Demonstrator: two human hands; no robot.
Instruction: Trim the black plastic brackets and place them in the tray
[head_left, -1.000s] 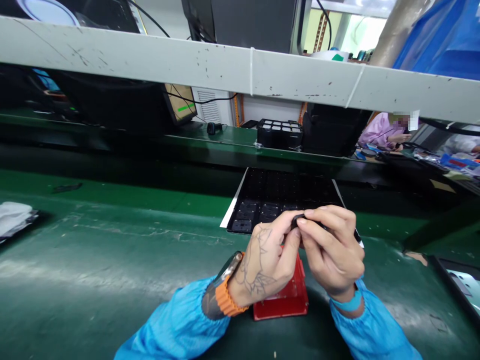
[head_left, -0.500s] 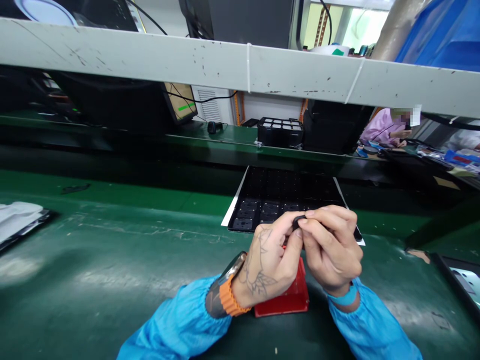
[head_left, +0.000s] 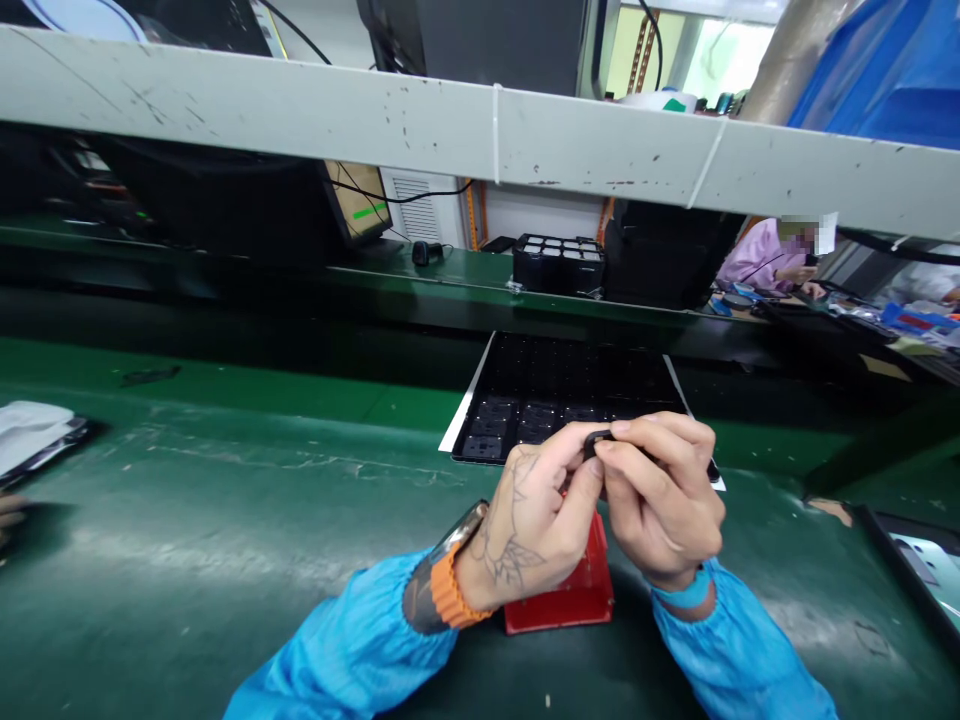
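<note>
My left hand and my right hand meet over the bench, fingertips pinched together on a small black curved part. Fingers cover much of it, so its exact kind cannot be made out. Beneath my hands stands a red plastic bin, partly hidden by the left hand. Behind them lies a black tray with rows of moulded pockets, resting on a white sheet whose edges show at both sides.
A stack with white sheets lies at the left edge, with another person's fingers near it. A dark tray sits at the right edge. A grey shelf beam crosses above; a scanner and black box stand behind.
Both hands keep their pinch on the black part, almost unmoved. Another person's fingers have come into view at the left edge. The view has shifted slightly.
</note>
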